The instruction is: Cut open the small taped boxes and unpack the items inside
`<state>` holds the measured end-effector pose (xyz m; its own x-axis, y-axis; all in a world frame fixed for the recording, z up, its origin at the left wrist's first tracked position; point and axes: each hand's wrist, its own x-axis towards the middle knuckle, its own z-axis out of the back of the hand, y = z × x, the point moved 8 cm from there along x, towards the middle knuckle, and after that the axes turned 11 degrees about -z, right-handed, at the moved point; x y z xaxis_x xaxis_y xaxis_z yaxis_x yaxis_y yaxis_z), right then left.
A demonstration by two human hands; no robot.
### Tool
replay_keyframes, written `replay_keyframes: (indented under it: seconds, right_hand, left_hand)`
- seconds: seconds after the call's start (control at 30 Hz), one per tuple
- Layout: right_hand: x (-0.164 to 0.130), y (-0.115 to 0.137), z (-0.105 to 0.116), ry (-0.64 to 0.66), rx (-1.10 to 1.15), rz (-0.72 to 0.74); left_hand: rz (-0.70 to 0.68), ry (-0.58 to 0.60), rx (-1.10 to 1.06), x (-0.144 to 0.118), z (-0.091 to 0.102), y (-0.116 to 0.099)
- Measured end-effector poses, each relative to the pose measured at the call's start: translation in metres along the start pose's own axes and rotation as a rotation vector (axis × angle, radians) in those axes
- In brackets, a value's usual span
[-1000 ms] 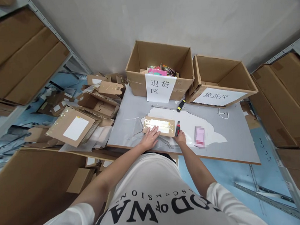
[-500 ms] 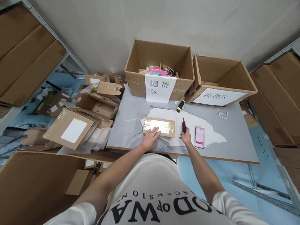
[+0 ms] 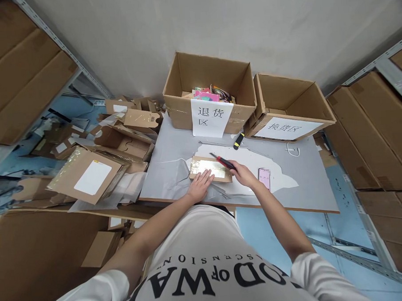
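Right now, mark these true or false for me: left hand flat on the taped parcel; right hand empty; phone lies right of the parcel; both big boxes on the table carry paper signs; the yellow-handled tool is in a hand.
1. The left hand lies flat on the taped parcel. True.
2. The right hand is empty. False: it grips a red cutter over the parcel.
3. The phone lies right of the parcel. True.
4. Both big boxes carry paper signs. True.
5. The yellow-handled tool is in a hand. False: it lies on the table.

left hand on parcel, right hand gripping cutter
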<state>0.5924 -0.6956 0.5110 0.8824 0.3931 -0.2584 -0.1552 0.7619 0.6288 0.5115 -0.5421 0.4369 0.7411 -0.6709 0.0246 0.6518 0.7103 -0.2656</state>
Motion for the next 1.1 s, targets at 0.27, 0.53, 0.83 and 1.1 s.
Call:
replay_keyframes:
  seconds: [0.27,0.53,0.83,1.1]
  right_hand:
    - [0.031,0.050,-0.042,0.229,-0.530,0.147]
    - [0.043,0.055,-0.049,0.274,-0.614,0.199]
    - [0.045,0.065,-0.053,0.269,-0.711,0.190]
    - [0.048,0.076,-0.052,0.324,-0.768,0.212]
  left_hand:
    - [-0.023,-0.008,-0.040,-0.002,-0.002,0.001]
    - [-0.037,-0.051,-0.147,-0.003,-0.001,0.006]
    - [-0.024,-0.061,-0.142,-0.001,0.001,0.004]
    - [-0.033,-0.072,-0.154,0.001,-0.003,0.009]
